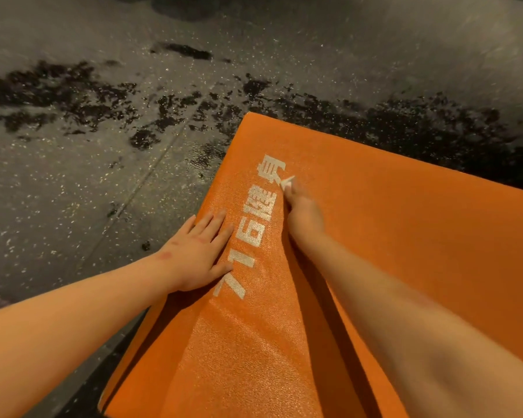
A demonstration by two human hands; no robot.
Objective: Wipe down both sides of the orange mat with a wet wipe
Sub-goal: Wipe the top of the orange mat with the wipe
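Observation:
The orange mat point(390, 230) lies flat on a dark speckled floor, with white printed characters running along its left side. My left hand point(198, 254) rests palm down with straight fingers on the mat's left edge, beside the print. My right hand point(302, 211) reaches further out across the mat and presses a small white wet wipe point(287, 183) onto the surface by the far end of the print. Only a tip of the wipe shows beyond the fingers; the rest is hidden under the hand.
The floor point(103, 176) around the mat is grey with black blotchy patches across the middle. The mat's far left corner point(248, 116) sits near those patches. A seam line runs through the floor to the left of the mat.

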